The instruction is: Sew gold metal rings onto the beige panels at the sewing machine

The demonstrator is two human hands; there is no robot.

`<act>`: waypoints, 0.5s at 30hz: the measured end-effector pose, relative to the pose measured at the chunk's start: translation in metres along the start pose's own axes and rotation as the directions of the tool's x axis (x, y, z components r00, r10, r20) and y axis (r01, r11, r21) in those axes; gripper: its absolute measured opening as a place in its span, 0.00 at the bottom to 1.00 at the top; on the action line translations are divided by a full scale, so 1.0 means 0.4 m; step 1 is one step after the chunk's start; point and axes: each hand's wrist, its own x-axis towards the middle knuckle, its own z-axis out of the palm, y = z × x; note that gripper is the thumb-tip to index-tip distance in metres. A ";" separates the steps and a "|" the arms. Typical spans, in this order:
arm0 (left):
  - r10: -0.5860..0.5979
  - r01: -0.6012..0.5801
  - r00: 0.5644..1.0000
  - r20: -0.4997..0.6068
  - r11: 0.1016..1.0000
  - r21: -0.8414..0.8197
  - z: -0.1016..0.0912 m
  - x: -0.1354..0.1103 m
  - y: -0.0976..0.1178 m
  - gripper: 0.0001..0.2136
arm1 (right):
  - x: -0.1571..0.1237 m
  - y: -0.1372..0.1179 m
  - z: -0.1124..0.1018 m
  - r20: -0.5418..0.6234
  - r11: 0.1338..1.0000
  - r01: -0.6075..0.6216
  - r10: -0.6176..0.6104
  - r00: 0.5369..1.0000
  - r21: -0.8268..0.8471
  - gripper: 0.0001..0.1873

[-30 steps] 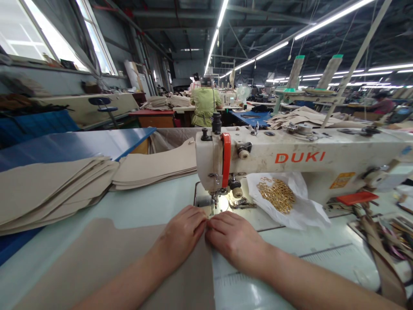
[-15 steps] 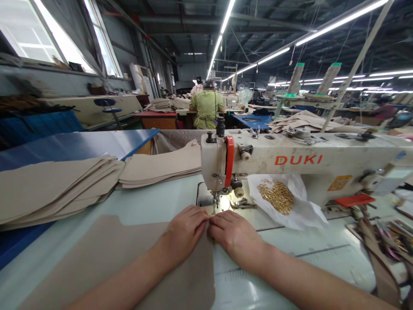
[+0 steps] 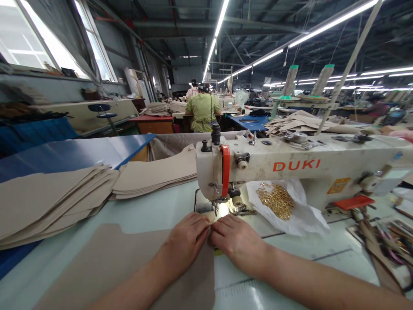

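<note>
A large beige fabric panel (image 3: pixel 106 267) lies flat on the pale table in front of me. My left hand (image 3: pixel 185 243) rests on its far right corner, fingers curled and pinching the edge. My right hand (image 3: pixel 237 241) meets it fingertip to fingertip, also pinching that edge just short of the needle and presser foot (image 3: pixel 215 207) of a white DUKI sewing machine (image 3: pixel 290 165). A lamp lights the needle plate. What lies under the fingertips is hidden.
Two stacks of cut beige panels (image 3: pixel 48 202) (image 3: pixel 155 174) lie at the left and behind. A white bag of gold metal rings (image 3: pixel 277 200) sits right of the needle. Straps and scraps (image 3: pixel 383 241) clutter the far right. A person in a green top (image 3: pixel 202 111) works further back.
Both hands stay pinched together on the fabric edge before the needle. Only the view has shifted a little, so everything sits slightly lower in the picture.
</note>
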 end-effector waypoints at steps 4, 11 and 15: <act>0.027 -0.027 1.000 -0.006 1.000 0.006 0.022 0.020 -0.018 0.08 | -0.004 0.019 -0.006 0.018 0.999 -0.006 0.007 1.000 -0.036 0.04; 0.025 -0.025 0.999 -0.025 1.000 0.013 0.046 0.047 -0.036 0.09 | -0.007 0.051 0.003 0.024 0.999 -0.044 0.045 0.999 -0.020 0.04; 0.020 -0.019 0.999 -0.040 0.999 0.026 0.051 0.052 -0.046 0.10 | -0.007 0.056 0.005 0.018 0.997 -0.080 0.080 0.997 0.019 0.04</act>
